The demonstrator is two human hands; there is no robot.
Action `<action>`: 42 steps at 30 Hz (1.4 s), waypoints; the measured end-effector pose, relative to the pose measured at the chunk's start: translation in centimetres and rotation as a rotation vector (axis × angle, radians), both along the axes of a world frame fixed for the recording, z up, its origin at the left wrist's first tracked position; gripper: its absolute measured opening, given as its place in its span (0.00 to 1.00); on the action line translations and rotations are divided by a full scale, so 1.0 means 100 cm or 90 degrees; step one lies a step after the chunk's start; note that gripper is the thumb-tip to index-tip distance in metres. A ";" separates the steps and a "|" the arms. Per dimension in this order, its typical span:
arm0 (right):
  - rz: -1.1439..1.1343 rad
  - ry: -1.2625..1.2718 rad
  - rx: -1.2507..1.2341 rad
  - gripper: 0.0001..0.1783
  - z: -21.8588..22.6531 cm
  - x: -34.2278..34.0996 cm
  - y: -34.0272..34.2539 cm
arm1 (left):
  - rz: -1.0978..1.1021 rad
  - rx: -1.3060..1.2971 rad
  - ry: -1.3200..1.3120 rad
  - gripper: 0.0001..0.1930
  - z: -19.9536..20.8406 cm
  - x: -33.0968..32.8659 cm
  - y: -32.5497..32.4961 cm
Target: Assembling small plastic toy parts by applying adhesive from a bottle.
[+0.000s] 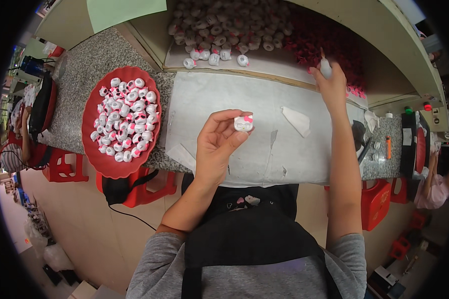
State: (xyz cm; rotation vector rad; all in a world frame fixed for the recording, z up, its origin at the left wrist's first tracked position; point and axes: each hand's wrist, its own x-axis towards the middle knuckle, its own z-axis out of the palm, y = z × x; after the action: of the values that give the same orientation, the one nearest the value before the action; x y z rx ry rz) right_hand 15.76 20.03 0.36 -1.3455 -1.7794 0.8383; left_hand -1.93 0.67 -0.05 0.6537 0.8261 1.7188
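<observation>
My left hand (216,144) pinches a small white cat-head figure (243,123) with a pink bow between thumb and fingers, above the pale sheet (209,94) on the worktop. Off to the upper right, my right hand (333,84) is wrapped round a small white squeeze bottle (325,69) with a thin tip pointing away from me. That hand is at the edge of a heap of dark pink pieces (304,37); whether its fingertips also touch a piece is too small to tell. Beside the pink heap lie many white cat heads (219,30) in the compartment.
A red scalloped tray (89,142) of white and pink heads stands left. On the sheet lies a folded white tissue (297,122). An orange lighter-like stick (388,148) is at right. Shelf walls (145,42) frame the heaps. Red stools (376,204) and other people are at the sides.
</observation>
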 end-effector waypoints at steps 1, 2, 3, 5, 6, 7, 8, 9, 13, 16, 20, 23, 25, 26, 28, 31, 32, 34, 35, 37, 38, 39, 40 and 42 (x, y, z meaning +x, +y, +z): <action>-0.027 -0.221 0.121 0.12 -0.008 -0.003 0.016 | -0.007 -0.004 -0.001 0.17 0.000 0.000 0.000; -0.058 -0.443 0.241 0.11 -0.015 -0.004 0.027 | -0.006 0.001 0.002 0.17 0.001 0.000 0.000; 0.007 -0.367 0.344 0.11 -0.016 -0.009 0.029 | -0.004 0.001 0.008 0.17 0.001 -0.001 -0.001; 0.030 -0.398 0.365 0.12 -0.024 -0.010 0.039 | -0.006 0.005 0.016 0.17 0.000 -0.003 -0.001; 0.052 -0.432 0.382 0.15 -0.024 -0.012 0.041 | 0.003 0.003 0.017 0.17 0.000 -0.005 -0.001; 0.062 -0.448 0.385 0.16 -0.023 -0.011 0.039 | -0.006 0.009 0.010 0.16 -0.001 -0.006 -0.001; 0.071 -0.445 0.385 0.16 -0.021 -0.010 0.038 | -0.014 0.015 0.003 0.16 -0.002 -0.007 -0.001; 0.057 -0.406 0.360 0.16 -0.019 -0.009 0.036 | -0.021 0.022 0.010 0.16 -0.004 -0.007 0.000; 0.013 -0.413 0.137 0.17 0.010 -0.017 0.014 | -0.043 0.039 0.010 0.16 -0.008 -0.008 0.002; 0.009 -0.239 0.178 0.13 0.005 -0.014 -0.006 | -0.050 0.028 -0.009 0.16 -0.009 -0.008 0.003; 0.116 0.056 -0.032 0.09 0.034 -0.019 -0.068 | -0.058 0.018 -0.033 0.17 -0.010 -0.007 0.004; 0.150 0.152 -0.137 0.08 0.031 -0.015 -0.100 | -0.069 0.032 -0.023 0.17 -0.013 -0.003 0.003; 0.156 0.245 -0.178 0.08 0.026 -0.016 -0.117 | -0.070 0.047 -0.008 0.17 -0.013 -0.001 0.003; 0.144 0.303 -0.212 0.07 0.025 -0.018 -0.125 | -0.073 0.045 -0.006 0.17 -0.012 0.000 0.002; 0.129 0.365 -0.246 0.07 0.022 -0.018 -0.136 | -0.085 0.032 -0.041 0.17 -0.007 0.003 0.002; 0.159 0.424 -0.256 0.08 0.015 -0.016 -0.144 | -0.095 0.003 -0.063 0.18 -0.004 0.006 -0.001; 0.158 0.426 -0.256 0.08 0.014 -0.015 -0.145 | -0.096 0.002 -0.062 0.18 -0.003 0.007 -0.001; 0.168 0.446 -0.270 0.07 0.013 -0.013 -0.148 | -0.098 -0.005 -0.072 0.18 -0.003 0.009 -0.002; 0.166 0.446 -0.269 0.07 0.015 -0.013 -0.149 | -0.100 -0.005 -0.072 0.18 -0.003 0.010 -0.001; 0.181 0.462 -0.269 0.07 0.019 -0.014 -0.152 | -0.103 -0.002 -0.068 0.18 -0.003 0.010 -0.002; 0.181 0.462 -0.270 0.07 0.020 -0.015 -0.153 | -0.103 -0.003 -0.069 0.18 -0.004 0.011 -0.003; 0.178 0.461 -0.277 0.07 0.022 -0.016 -0.154 | -0.105 -0.001 -0.066 0.18 -0.004 0.011 -0.003; 0.175 0.460 -0.285 0.07 0.022 -0.018 -0.154 | -0.108 0.000 -0.065 0.18 -0.004 0.011 -0.003; 0.175 0.458 -0.288 0.07 0.023 -0.019 -0.154 | -0.109 -0.002 -0.062 0.18 -0.003 0.011 -0.004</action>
State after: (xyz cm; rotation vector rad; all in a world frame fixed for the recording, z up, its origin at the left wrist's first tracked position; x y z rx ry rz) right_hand 13.88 4.63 2.62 -0.8734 -1.2420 1.7019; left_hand -0.78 0.31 -0.39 0.6159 0.6851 1.5802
